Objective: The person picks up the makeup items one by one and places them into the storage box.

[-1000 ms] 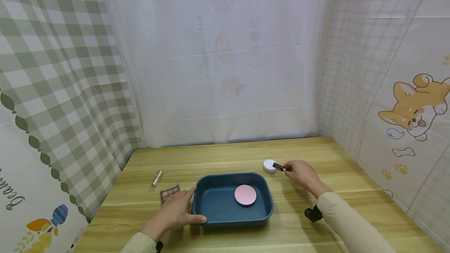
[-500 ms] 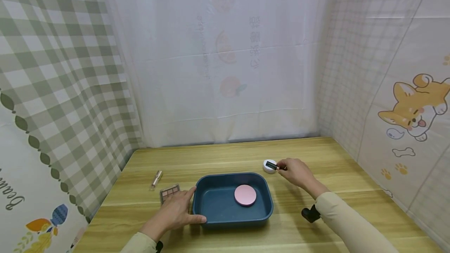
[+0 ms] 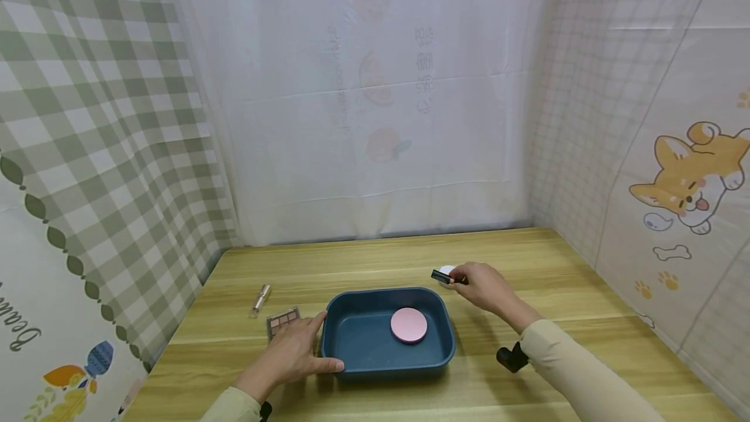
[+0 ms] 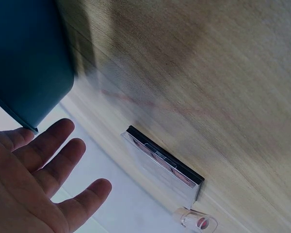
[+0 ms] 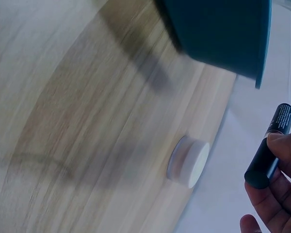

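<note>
My right hand [image 3: 483,288] pinches a black lipstick tube [image 5: 269,145] between thumb and fingers. Small pale lettering marks one end, and a thin metallic band circles its middle. In the head view the tube is above the table, in front of a round white-lidded jar [image 5: 188,161], which my hand partly hides. My left hand [image 3: 293,351] rests along the left side of a dark blue rectangular bin [image 3: 363,365]. Its thumb lies at the near corner, and its fingers are extended. Inside the bin lies a round pink compact [image 3: 409,325], right of centre.
Left of the bin lies an eyeshadow palette [image 3: 283,320], partly covered by my left hand. Farther left is a lipstick with a clear cap [image 3: 260,300]. The wooden table [image 3: 351,259] is bordered by hanging cloths at the back and sides.
My right hand has moved left with the black lipstick tube, passing across the white jar toward the bin. The left hand and the bin have stayed put.
</note>
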`<state>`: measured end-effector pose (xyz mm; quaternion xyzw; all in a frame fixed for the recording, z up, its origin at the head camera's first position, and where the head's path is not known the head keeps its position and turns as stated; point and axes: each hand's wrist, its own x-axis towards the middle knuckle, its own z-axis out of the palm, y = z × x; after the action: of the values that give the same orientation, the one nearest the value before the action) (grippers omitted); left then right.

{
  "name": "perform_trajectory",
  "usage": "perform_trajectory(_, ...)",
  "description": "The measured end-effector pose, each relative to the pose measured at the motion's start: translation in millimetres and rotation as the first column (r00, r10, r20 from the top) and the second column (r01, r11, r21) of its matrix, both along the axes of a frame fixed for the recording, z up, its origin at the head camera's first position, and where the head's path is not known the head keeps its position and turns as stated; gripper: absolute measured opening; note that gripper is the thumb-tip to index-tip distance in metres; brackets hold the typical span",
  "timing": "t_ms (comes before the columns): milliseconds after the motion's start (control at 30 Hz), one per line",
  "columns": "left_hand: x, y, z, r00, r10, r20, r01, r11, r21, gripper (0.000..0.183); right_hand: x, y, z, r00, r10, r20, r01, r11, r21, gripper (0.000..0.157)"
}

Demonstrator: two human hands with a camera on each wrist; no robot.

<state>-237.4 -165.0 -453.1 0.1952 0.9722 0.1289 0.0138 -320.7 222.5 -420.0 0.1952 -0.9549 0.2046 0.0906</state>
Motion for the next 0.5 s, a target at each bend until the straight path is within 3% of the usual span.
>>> perform_trajectory(500,0.0,0.6,-0.3,1.000,0.002,-0.009,-0.002,1.000,-0.007,0.106,9.6,-16.6,5.0,0.996,0.082,-0.047,-0.081,0.996,0.019,0.007)
